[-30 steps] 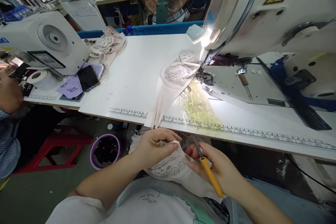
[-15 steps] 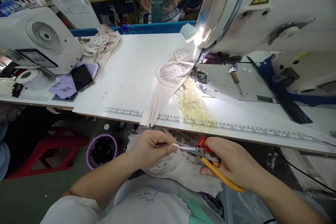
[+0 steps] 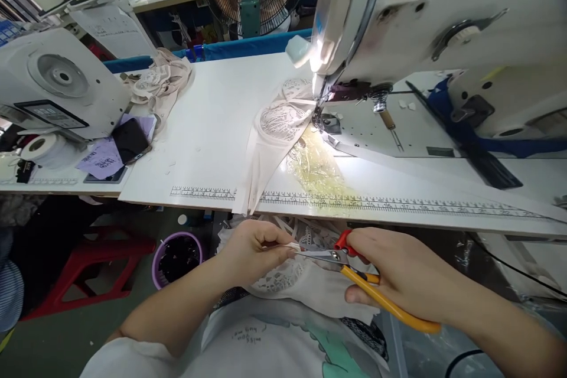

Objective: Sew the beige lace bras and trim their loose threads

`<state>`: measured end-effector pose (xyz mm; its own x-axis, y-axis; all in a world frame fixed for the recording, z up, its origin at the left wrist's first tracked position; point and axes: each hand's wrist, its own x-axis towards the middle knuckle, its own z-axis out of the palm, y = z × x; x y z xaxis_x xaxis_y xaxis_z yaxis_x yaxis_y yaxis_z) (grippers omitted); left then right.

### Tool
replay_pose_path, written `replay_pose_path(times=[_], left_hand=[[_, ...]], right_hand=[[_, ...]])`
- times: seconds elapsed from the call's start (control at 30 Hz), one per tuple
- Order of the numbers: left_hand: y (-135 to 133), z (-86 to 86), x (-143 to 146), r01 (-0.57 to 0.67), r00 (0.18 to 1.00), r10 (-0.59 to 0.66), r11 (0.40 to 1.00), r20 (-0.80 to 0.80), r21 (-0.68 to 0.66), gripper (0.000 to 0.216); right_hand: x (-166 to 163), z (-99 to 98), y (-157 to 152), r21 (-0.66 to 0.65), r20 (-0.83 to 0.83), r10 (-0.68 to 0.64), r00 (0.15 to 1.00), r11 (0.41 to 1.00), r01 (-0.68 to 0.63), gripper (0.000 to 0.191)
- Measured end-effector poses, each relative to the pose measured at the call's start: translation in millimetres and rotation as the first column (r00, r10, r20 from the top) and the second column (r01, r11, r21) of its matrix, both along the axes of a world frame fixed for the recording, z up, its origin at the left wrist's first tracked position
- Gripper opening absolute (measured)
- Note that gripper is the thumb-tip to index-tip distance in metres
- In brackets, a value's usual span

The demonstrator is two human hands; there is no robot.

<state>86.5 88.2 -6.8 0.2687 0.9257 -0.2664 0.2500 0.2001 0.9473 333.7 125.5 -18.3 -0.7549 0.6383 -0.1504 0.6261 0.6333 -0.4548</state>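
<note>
My left hand (image 3: 250, 251) pinches a narrow white strip of fabric (image 3: 293, 245) between thumb and fingertips. My right hand (image 3: 398, 266) is wrapped round scissors (image 3: 390, 307) with one red and one orange handle. Their blades are parted and point left, the tips right at the strip by my left fingertips. Below both hands a beige lace bra piece (image 3: 283, 277) lies over my lap, partly covered by hands and scissors. Another beige lace bra piece (image 3: 277, 127) rests on the table, one end at the sewing machine's needle area and its strap hanging over the front edge.
A white sewing machine (image 3: 354, 18) with a lit lamp stands at right. Yellowish clear plastic (image 3: 316, 171) lies beside a printed ruler (image 3: 398, 205). At left are another machine (image 3: 62, 82), a phone (image 3: 130, 140) and beige garments (image 3: 163, 80). A purple bin (image 3: 156, 271) and red stool (image 3: 84, 271) stand below.
The scissors have opened wider, the orange handle swinging out from the red one. My left hand keeps its pinch on the strip. The whole view has shifted slightly.
</note>
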Motion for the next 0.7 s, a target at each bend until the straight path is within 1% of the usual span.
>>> replay_pose_path(times=[0.23,0.33,0.47,0.53,0.6,0.7], left_hand=[[2.3,2.8,0.7,0.014,1.000,-0.013,0.997,0.019,-0.075,0.016],[2.6,3.2,0.1,0.026,0.998,-0.020,0.994,0.052,-0.105,0.015],[4.0,3.1,-0.5,0.049,0.993,-0.032,0.988,0.116,-0.149,0.017],[5.5,3.1,-0.9,0.039,0.989,-0.016,0.987,0.144,-0.159,0.017],[6.7,2.4,-1.9,0.022,0.985,0.006,0.986,0.170,-0.167,0.020],[6.0,-1.2,-6.1,-0.015,0.980,0.044,0.989,0.194,-0.148,0.020]], right_hand=[[-6.0,5.1,0.0,-0.029,0.007,-0.021,1.000,0.999,0.021,0.048],[-6.6,8.1,-0.5,-0.038,0.024,-0.025,0.999,0.999,0.026,0.049],[-4.2,8.1,-0.6,-0.107,0.012,-0.037,0.999,0.994,0.038,0.048],[-1.3,3.0,0.5,-0.172,-0.024,-0.030,0.999,0.985,0.025,0.045],[0.9,-5.9,1.7,-0.228,-0.107,-0.049,0.993,0.973,0.023,0.041],[-2.4,-22.9,0.2,-0.247,-0.263,-0.158,0.952,0.965,0.091,0.040]])
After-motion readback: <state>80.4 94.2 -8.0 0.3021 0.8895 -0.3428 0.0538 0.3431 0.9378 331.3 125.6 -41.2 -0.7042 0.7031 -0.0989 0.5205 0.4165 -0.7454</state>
